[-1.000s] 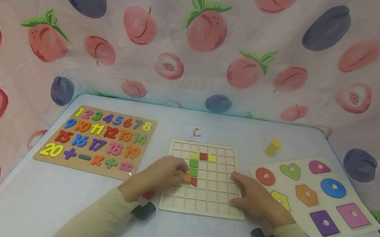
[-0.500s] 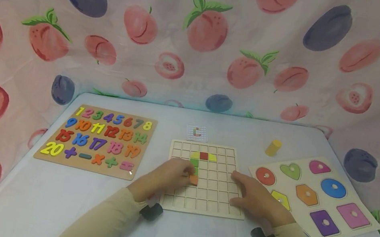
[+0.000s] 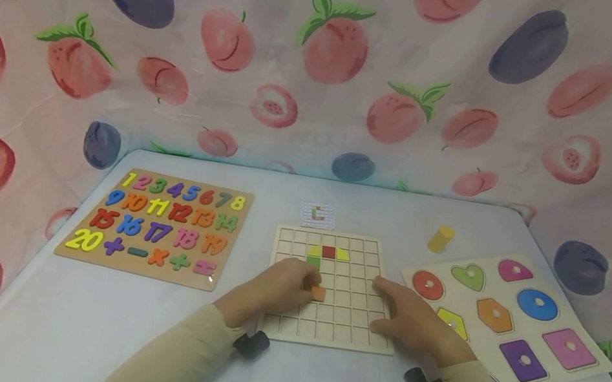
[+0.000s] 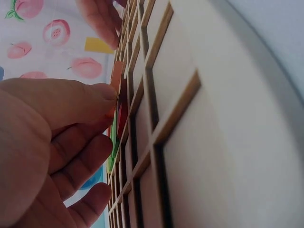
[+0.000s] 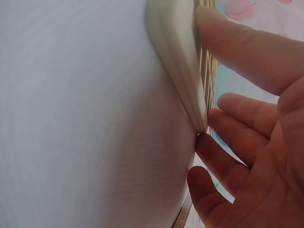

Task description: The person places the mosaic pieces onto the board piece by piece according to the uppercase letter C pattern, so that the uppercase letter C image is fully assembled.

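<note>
My left hand [image 3: 291, 288] pinches an orange square tile [image 3: 318, 294] between thumb and fingers, close over the wooden grid board [image 3: 347, 334]. In the left wrist view the orange tile [image 4: 116, 76] stands edge-on beside a red piece [image 4: 123, 104] set in the grid. A red square [image 3: 328, 252] lies between two yellow rounded-corner pieces at the board's upper part, with a green tile [image 3: 313, 262] below the left one. The left fingers cover the pieces lower down. Along the board's right edge, my right hand [image 3: 412, 315] rests with fingers spread, thumb at the rim.
A number board [image 3: 143, 240] lies to the left, a shape puzzle board [image 3: 503, 290] to the right, close to the right hand. Behind the grid board is a small pattern card [image 3: 317, 215]. A yellow cylinder [image 3: 441, 239] stands at the back right.
My left hand has moved to the right over the grid board, taking the orange tile along past the lower red piece. The right hand has stayed at the board's edge.
</note>
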### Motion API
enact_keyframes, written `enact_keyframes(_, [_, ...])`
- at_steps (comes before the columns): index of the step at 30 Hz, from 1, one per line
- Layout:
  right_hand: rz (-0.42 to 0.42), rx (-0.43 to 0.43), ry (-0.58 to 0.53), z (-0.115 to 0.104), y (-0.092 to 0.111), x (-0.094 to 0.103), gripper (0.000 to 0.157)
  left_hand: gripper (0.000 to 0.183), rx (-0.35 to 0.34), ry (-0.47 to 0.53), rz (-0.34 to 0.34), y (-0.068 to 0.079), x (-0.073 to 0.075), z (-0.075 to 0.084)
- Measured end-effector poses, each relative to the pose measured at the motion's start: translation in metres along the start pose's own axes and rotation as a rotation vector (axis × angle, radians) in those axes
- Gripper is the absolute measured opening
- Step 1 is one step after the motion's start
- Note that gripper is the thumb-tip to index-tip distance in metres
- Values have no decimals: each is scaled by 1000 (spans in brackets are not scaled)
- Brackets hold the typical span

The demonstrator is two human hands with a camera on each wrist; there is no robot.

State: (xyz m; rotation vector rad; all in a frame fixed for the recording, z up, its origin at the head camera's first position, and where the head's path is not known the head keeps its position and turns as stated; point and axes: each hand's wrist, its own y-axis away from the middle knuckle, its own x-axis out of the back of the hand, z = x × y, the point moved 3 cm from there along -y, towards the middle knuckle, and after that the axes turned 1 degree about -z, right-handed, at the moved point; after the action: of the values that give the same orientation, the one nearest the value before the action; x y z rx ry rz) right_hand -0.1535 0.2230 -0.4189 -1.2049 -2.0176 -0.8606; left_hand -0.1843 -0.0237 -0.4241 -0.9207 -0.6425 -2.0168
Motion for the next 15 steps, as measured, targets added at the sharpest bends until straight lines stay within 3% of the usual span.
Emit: enact_keyframes(15, [11,-3,23,-1,1,-1,76,25,1,0,-5,-4,-4,8])
